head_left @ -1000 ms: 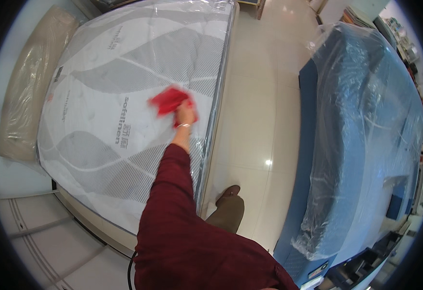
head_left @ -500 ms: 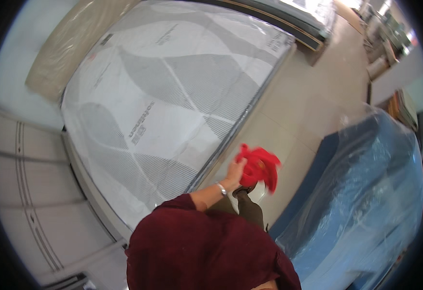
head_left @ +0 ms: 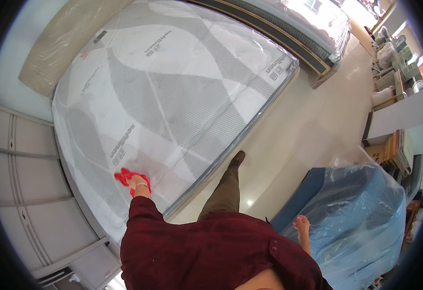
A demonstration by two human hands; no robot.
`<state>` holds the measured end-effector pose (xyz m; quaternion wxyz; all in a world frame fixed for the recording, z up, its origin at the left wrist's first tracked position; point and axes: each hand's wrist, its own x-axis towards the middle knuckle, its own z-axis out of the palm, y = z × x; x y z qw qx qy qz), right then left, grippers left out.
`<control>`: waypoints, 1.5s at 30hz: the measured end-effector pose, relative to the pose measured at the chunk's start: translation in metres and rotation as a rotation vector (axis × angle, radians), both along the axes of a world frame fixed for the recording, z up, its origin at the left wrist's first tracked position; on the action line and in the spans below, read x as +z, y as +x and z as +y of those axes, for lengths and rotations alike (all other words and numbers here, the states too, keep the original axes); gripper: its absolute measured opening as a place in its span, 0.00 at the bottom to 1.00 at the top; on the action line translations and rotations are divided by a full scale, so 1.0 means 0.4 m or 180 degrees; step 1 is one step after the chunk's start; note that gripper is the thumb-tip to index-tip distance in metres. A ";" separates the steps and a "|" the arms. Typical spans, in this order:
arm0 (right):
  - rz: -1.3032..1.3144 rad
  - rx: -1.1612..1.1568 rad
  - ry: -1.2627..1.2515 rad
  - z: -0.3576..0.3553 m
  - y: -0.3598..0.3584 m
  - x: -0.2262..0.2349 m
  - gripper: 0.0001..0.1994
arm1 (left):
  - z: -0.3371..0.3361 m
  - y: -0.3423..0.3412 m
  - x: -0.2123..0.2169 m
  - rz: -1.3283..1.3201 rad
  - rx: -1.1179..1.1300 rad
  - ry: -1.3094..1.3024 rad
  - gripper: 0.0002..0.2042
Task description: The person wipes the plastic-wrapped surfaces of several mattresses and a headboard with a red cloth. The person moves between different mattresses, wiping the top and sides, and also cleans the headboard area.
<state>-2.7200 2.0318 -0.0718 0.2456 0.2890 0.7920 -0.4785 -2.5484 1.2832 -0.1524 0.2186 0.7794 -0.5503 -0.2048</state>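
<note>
The left hand is closed around a red cloth, pressing it flat on the plastic-wrapped mattress near the mattress's lower corner, close to its long edge beside the tiled floor; the right hand hangs loose with fingers relaxed and holding nothing, just beside a blue mattress in clear plastic; grey cabinet panels stand along the mattress's other side.

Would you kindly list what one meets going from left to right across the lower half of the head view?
Grey panelled wall → red cloth under the left hand → plastic-wrapped mattress → brown shoe → right hand → blue plastic-covered furniture.
</note>
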 end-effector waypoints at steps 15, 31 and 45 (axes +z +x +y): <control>-0.0611 0.0278 0.0246 -0.058 -0.335 0.143 0.11 | 0.543 -1.462 -0.008 0.0338 -0.3258 -0.0055 0.12; -0.0664 0.1252 0.0280 0.387 -0.957 -0.101 0.10 | 1.001 -1.751 0.247 0.3520 -0.2225 0.2737 0.14; -0.0052 0.1533 0.0369 0.284 -2.045 -0.031 0.09 | 0.380 -1.693 0.004 0.0613 0.1232 -0.0630 0.16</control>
